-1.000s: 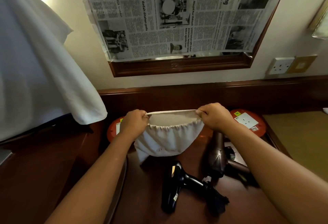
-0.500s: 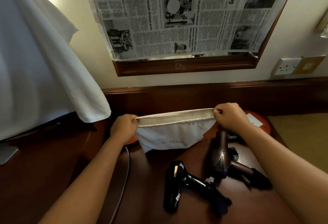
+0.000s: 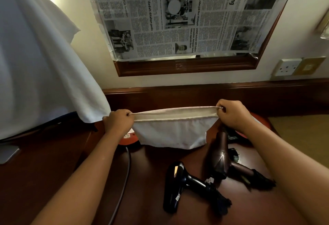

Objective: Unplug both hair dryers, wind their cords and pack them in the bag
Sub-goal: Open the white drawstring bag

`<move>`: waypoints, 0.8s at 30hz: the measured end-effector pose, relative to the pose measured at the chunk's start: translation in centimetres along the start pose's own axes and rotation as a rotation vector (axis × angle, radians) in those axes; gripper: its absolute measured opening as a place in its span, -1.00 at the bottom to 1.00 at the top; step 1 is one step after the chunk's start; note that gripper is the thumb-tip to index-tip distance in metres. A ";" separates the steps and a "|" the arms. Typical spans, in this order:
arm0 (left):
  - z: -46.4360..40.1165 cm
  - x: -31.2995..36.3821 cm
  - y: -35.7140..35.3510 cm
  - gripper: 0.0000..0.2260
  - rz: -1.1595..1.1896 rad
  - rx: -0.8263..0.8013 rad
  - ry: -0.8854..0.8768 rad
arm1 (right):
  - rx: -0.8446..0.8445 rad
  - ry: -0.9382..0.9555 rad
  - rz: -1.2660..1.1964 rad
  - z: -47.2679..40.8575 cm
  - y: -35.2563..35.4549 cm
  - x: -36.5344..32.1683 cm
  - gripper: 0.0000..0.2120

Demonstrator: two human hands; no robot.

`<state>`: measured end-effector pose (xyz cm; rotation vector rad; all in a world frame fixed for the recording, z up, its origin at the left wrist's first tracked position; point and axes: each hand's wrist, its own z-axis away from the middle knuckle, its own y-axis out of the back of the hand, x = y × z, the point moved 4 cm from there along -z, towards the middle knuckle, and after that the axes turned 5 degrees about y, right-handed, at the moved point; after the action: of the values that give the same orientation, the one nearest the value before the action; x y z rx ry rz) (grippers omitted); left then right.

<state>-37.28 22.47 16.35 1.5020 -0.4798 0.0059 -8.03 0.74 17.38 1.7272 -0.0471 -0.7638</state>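
Observation:
A white cloth drawstring bag (image 3: 171,132) hangs above the dark wooden desk (image 3: 151,171), its mouth stretched wide and flat. My left hand (image 3: 118,122) pinches the bag's left rim and my right hand (image 3: 231,115) pinches the right rim. Below the bag, a black hair dryer (image 3: 175,183) lies on the desk with its wound cord bunched at the handle end. A brown hair dryer (image 3: 222,157) lies to its right, its cord also bundled by the handle.
A red round extension reel (image 3: 129,138) sits behind the bag, with a grey cable (image 3: 124,180) running toward me. White cloth (image 3: 39,64) drapes at left. A newspaper-covered framed mirror (image 3: 178,20) and a wall socket (image 3: 286,67) are on the wall.
Both hands have pulled apart, stretching the bag's gathered mouth out wide and taut. The hair dryers have not moved.

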 end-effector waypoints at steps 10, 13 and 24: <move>0.0 -0.8 -0.4 -0.87 0.075 0.073 -0.123 | 0.192 -0.095 -0.239 -1.1 0.9 -0.4 -0.87; 0.0 -0.3 -1.2 -0.86 0.050 0.012 -0.118 | 0.179 -0.149 -0.401 -1.5 0.7 -1.1 -0.94; 4.3 14.2 -4.2 -0.75 0.276 -0.088 -0.510 | 0.083 -0.053 -0.457 -1.8 -1.1 -6.1 -0.92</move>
<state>-24.43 13.92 16.75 1.3347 -1.0810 -0.1836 -12.33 5.16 19.41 1.8193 0.2931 -1.1545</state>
